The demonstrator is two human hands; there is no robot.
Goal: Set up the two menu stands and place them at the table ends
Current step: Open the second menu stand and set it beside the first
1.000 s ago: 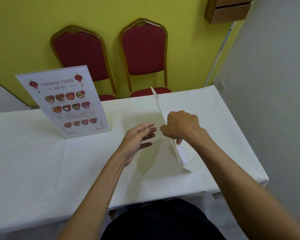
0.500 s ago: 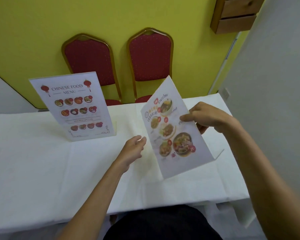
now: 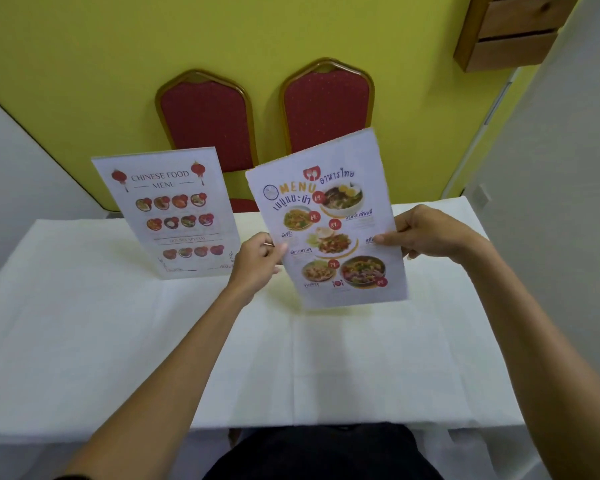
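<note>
A Thai food menu stand (image 3: 329, 220) is held up above the white-clothed table (image 3: 118, 341), facing me and tilted slightly left. My right hand (image 3: 426, 233) grips its right edge. My left hand (image 3: 260, 258) pinches its left edge. A Chinese food menu stand (image 3: 168, 211) stands upright on the table at the back left, leaning back a little, free of both hands.
Two red padded chairs (image 3: 326, 109) with gold frames stand behind the table against the yellow wall. A grey partition (image 3: 551, 202) runs along the table's right end. A wooden box (image 3: 510, 29) hangs on the wall at upper right.
The Thai menu stand went from lying edge-on on the table to raised and facing me. My left hand closed on its left edge; my right hand kept hold of the right side.
</note>
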